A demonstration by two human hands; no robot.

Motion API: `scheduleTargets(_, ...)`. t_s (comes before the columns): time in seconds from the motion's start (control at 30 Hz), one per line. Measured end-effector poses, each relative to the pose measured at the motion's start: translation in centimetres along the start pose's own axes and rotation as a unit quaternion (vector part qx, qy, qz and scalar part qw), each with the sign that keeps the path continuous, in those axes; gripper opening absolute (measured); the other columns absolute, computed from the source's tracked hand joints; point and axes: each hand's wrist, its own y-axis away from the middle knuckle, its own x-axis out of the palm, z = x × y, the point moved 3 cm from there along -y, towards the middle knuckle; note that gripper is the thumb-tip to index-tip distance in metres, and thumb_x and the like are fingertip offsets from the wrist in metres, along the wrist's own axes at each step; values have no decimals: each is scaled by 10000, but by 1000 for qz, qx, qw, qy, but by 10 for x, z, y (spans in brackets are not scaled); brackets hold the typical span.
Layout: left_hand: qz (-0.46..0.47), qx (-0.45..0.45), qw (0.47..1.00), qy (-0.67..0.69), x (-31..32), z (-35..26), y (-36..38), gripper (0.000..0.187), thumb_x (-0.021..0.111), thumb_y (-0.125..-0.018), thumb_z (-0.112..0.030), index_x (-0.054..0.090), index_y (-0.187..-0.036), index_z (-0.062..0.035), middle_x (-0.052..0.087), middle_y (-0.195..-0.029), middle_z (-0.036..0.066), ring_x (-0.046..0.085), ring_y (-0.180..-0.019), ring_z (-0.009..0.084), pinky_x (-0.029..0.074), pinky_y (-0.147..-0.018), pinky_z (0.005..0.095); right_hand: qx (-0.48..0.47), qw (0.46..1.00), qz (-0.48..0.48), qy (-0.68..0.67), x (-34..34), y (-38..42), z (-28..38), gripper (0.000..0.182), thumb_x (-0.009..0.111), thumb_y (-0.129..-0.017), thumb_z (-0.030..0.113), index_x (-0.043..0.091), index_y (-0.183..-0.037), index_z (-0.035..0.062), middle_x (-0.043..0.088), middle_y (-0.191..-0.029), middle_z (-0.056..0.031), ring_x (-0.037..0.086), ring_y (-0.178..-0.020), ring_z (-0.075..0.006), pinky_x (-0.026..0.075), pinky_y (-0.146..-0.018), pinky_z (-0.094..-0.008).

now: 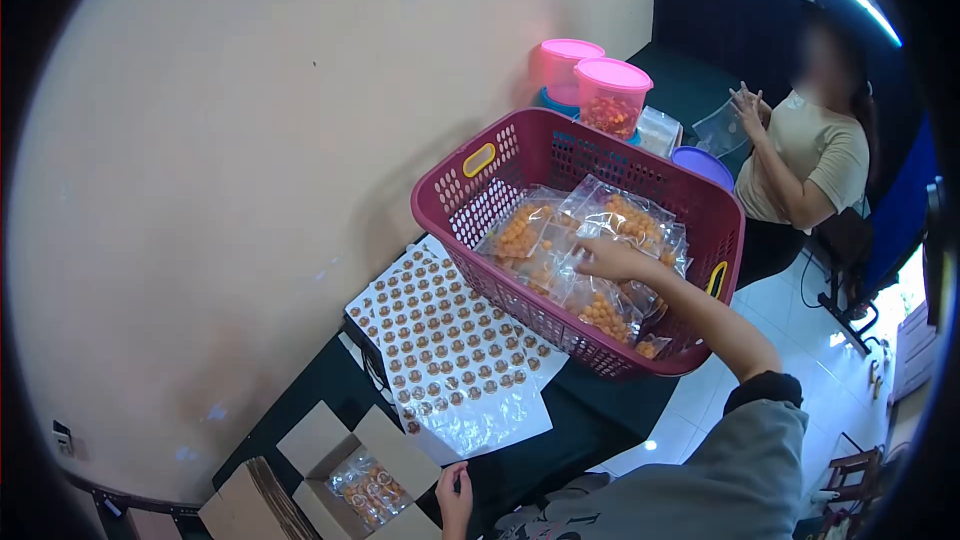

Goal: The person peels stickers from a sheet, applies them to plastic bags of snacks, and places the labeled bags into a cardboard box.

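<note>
My right hand (pixel 608 259) reaches into a maroon plastic laundry basket (pixel 480 265), its fingers closed on the top of a clear plastic bag (pixel 568 258). Around it lie several clear bags of orange round pieces (pixel 605 316), heaped in the basket. Low in view, my left hand (pixel 455 496) rests beside the flap of an open cardboard box (pixel 312 496), fingers curled with nothing visible in them. Inside the box are clear bags with orange contents and round labels (pixel 368 488).
Sheets of round stickers (pixel 450 340) lie on the dark green table (pixel 610 415) beside the basket. Pink-lidded tubs (pixel 612 100) and a purple lid (pixel 704 166) stand behind it. A co-worker (pixel 800 155) handles a clear bag at right. Folded cardboard (pixel 250 505) stands at lower left.
</note>
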Motion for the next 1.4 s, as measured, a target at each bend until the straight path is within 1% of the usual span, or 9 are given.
scheduleTargets(0.2, 6, -10, 999, -48, -1, 3, -3, 130, 508, -805, -58, 574, -890, 15, 592, -849, 120, 583, -793, 199, 452, -724, 276, 68, 950, 253, 171, 73, -20, -89, 575, 677, -647, 298, 497, -1127, 37, 505, -1049, -235, 527, -956, -321, 430, -820, -400)
scheduleTargets(0.4, 29, -26, 998, -40, 12, -4, -2, 133, 507, -807, -64, 578, -886, 15, 593, -844, 126, 583, -804, 211, 450, -732, 290, 26, 986, 117, 118, 81, -13, -92, 652, 735, -571, 239, 463, -1118, 10, 535, -976, -254, 538, -932, -348, 444, -788, -397)
scheduleTargets(0.47, 52, -26, 997, -44, 19, -2, -3, 142, 503, -810, -68, 577, -895, 19, 596, -853, 128, 587, -809, 213, 449, -740, 293, 176, 978, 53, 101, 75, -12, -91, 566, 739, -568, 230, 491, -1033, 23, 569, -879, -219, 560, -877, -345, 459, -741, -396)
scheduleTargets(0.73, 97, -13, 994, -49, 40, -17, -13, 135, 503, -817, -61, 576, -898, 18, 607, -856, 118, 589, -798, 184, 449, -736, 274, 29, 991, -18, -128, -29, -22, -39, 171, 629, -721, 143, 553, -800, 12, 588, -781, -120, 567, -698, -197, 451, -608, -295)
scheduleTargets(1.07, 142, 3, 988, -61, 56, -11, -19, 136, 493, -831, -53, 562, -912, 32, 610, -853, 112, 591, -803, 165, 450, -750, 262, 94, 809, -209, -542, -53, -17, -67, 243, 516, -855, 224, 448, -979, 26, 560, -898, -59, 565, -713, -119, 462, -590, -240)
scheduleTargets(1.2, 159, 0, 985, -63, 64, -14, -19, 141, 490, -831, -52, 558, -919, 34, 607, -862, 113, 586, -815, 163, 446, -756, 262, 196, 875, -49, -441, -11, -26, -89, 414, 554, -818, 214, 400, -1124, -17, 587, -889, -108, 611, -782, -197, 495, -593, -278)
scheduleTargets(1.27, 170, -11, 984, -59, 66, -17, -19, 146, 488, -830, -55, 556, -925, 32, 604, -863, 113, 581, -822, 160, 443, -760, 262, 180, 969, 164, -33, 12, -29, -90, 487, 638, -744, 299, 502, -1045, -59, 617, -811, -146, 622, -680, -223, 516, -609, -332)
scheduleTargets(1.33, 174, -11, 983, -61, 67, -14, -19, 146, 489, -829, -54, 556, -927, 31, 604, -863, 112, 581, -819, 160, 444, -759, 262, 178, 936, 277, 124, 34, -21, -74, 496, 638, -732, 299, 499, -1052, -53, 626, -739, -127, 616, -621, -218, 512, -568, -337)
scheduleTargets(1.4, 176, -15, 982, -61, 67, -12, -18, 147, 489, -828, -54, 557, -929, 29, 604, -862, 111, 580, -816, 160, 444, -758, 262, 241, 921, 307, 9, 47, 6, -60, 434, 599, -742, 250, 509, -1066, -25, 628, -750, -120, 600, -591, -222, 502, -553, -343)
